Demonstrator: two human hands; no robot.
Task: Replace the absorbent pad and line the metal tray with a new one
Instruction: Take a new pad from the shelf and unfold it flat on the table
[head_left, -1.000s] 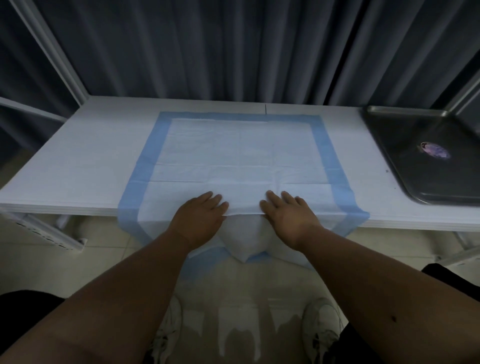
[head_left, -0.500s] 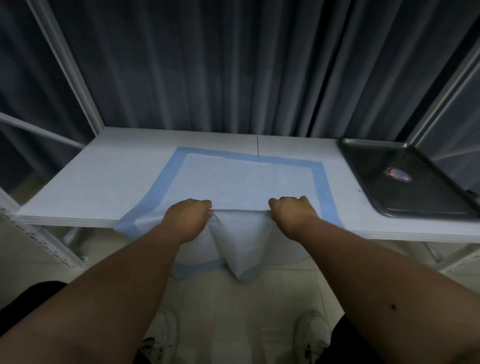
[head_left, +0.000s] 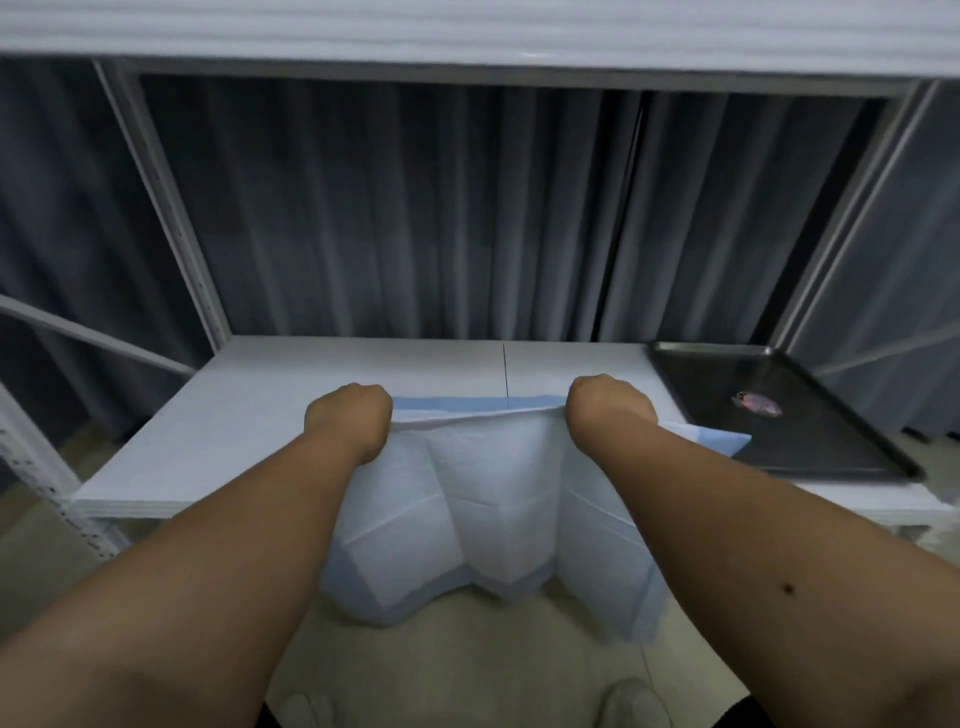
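A white absorbent pad (head_left: 498, 493) with a blue border hangs lifted above the white shelf (head_left: 249, 415), sagging in folds between my arms and down past the shelf's front edge. My left hand (head_left: 349, 415) grips its upper edge on the left with curled fingers. My right hand (head_left: 605, 410) grips the same edge on the right. A dark metal tray (head_left: 831, 447) lies bare at the shelf's right end, with a small purplish reflection on its bottom. One blue corner of the pad overlaps the tray's left rim.
White rack uprights (head_left: 171, 218) frame the shelf, and a higher shelf board (head_left: 467, 31) spans the top of the view. Dark curtains hang behind. Below lie a pale tiled floor and my shoes (head_left: 634, 701).
My hands went from lying flat on the spread pad to gripping it, and they have lifted it off the shelf. The view has tilted upward.
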